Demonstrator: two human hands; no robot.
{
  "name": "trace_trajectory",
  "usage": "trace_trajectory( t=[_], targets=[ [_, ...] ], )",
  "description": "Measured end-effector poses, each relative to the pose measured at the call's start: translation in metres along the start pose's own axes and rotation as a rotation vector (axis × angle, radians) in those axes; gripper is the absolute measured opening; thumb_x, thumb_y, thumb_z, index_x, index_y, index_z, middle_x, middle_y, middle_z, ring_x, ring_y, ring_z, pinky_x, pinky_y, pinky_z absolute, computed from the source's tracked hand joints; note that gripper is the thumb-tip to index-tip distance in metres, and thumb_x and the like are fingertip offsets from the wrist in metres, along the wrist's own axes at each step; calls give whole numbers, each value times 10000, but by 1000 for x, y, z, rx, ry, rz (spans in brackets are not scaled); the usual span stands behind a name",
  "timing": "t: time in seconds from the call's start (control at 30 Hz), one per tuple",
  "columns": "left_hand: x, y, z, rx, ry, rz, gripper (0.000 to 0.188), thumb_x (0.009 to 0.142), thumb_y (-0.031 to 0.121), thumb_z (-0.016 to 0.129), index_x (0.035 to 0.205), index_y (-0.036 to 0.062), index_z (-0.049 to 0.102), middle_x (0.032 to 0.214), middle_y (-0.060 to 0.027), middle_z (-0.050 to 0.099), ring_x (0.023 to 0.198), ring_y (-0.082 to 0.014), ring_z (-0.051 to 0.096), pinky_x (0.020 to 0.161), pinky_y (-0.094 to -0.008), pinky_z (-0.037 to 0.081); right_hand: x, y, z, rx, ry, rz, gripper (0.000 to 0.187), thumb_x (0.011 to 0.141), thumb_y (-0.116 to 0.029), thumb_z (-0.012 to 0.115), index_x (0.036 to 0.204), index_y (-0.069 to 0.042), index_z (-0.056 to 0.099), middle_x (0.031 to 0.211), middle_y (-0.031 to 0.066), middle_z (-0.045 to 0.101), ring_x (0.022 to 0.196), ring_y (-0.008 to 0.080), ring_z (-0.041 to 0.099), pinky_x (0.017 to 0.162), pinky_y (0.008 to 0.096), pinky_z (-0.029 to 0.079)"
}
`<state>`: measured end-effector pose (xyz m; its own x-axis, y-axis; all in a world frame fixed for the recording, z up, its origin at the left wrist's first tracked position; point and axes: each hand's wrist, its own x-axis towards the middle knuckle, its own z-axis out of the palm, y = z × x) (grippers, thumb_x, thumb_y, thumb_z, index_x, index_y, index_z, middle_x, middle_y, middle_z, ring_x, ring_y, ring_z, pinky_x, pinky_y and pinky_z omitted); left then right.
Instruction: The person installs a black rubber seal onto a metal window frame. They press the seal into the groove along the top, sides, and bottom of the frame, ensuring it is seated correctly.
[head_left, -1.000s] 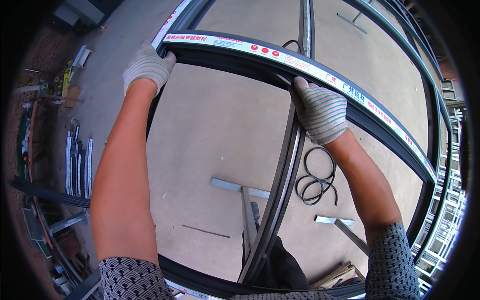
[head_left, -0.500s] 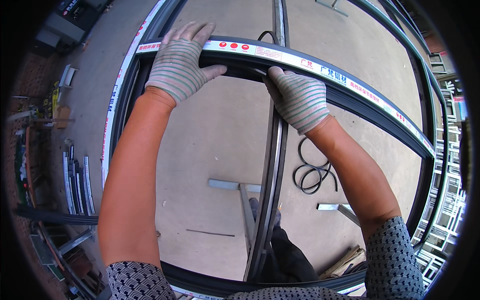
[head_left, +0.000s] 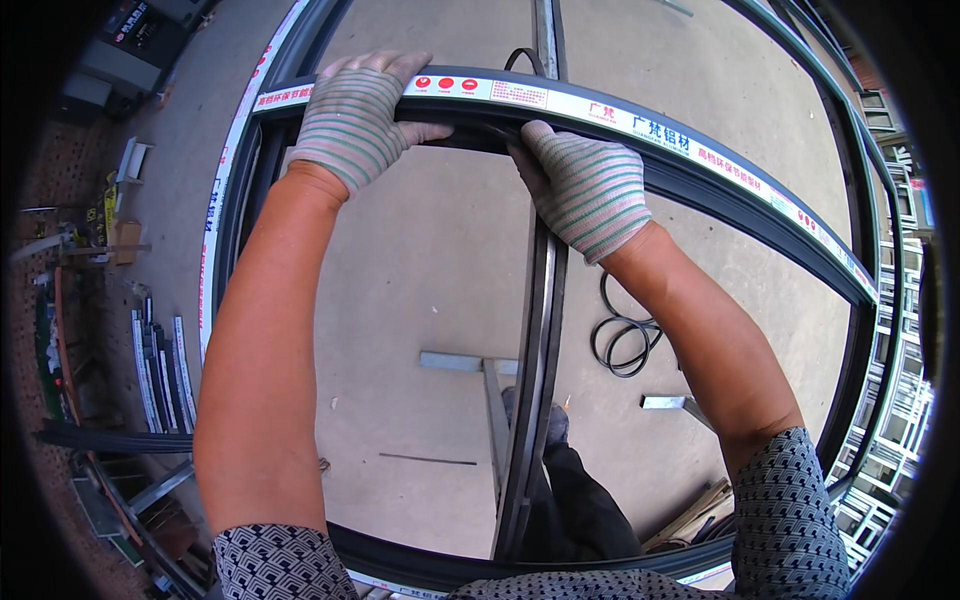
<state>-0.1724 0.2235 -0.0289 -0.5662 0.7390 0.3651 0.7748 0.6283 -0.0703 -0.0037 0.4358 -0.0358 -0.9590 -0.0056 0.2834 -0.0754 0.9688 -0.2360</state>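
Observation:
A dark metal window frame with white printed protective film lies before me, and its crossbar (head_left: 700, 152) runs across the upper view. My left hand (head_left: 358, 125), in a striped knit glove, is wrapped over the crossbar near its left corner, the thumb along its near inner side. Against that same inner side, my gloved right hand (head_left: 590, 185) pinches a thin black rubber strip (head_left: 490, 134); its fingertips are partly hidden under the bar. Just beyond the crossbar, a black loop (head_left: 524, 55) arches up beside the dividing bar (head_left: 541, 320).
On the floor, seen through the frame, lie a coil of black strip (head_left: 625, 375) and a thin dark rod (head_left: 428, 459). Metal stand legs (head_left: 465, 362) are below. Bundled profiles (head_left: 160, 375) are at left, stacked pale frames (head_left: 890, 400) at right, a dark machine (head_left: 135, 45) far left.
Both hands keep to nearly the same places, the right one shifted slightly left along the crossbar. The whole view has moved a little.

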Motion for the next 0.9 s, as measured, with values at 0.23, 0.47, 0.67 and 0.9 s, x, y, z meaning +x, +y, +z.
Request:
trace_trajectory(
  t=[0.23, 0.47, 0.67, 0.9],
  targets=[
    [0, -3, 6, 29, 51, 45, 835, 754, 446, 933, 1448, 88, 638, 1330, -148, 718, 1289, -344, 648, 1188, -495, 419, -1, 0, -2, -6, 74, -20, 150, 1035, -223, 674, 988, -81, 686, 732, 145, 727, 643, 359, 723, 550, 439, 569],
    [2, 2, 2, 27, -1, 2, 811, 761, 451, 933, 1432, 93, 650, 1334, -147, 718, 1293, -331, 650, 1190, -492, 417, 1, -2, -26, 60, -242, 222, 337, 1031, -388, 690, 1068, -54, 714, 752, 135, 749, 679, 311, 760, 613, 412, 604],
    [2, 6, -1, 27, 3, -20, 800, 765, 439, 942, 1430, 95, 660, 1350, -143, 722, 1311, -320, 646, 1216, -475, 402, -42, 22, -54, 528, -476, 408, 362, 1012, -393, 733, 1015, -31, 735, 720, 79, 678, 647, 198, 641, 662, 345, 553],
    [1, 7, 3, 33, 9, -34, 799, 757, 439, 946, 1421, 92, 671, 1355, -147, 721, 1319, -321, 640, 1229, -477, 389, -106, 64, -64, 720, -421, 585, 317, 1046, -335, 726, 973, -27, 729, 699, 26, 585, 672, 161, 522, 668, 339, 484]
  ],
)
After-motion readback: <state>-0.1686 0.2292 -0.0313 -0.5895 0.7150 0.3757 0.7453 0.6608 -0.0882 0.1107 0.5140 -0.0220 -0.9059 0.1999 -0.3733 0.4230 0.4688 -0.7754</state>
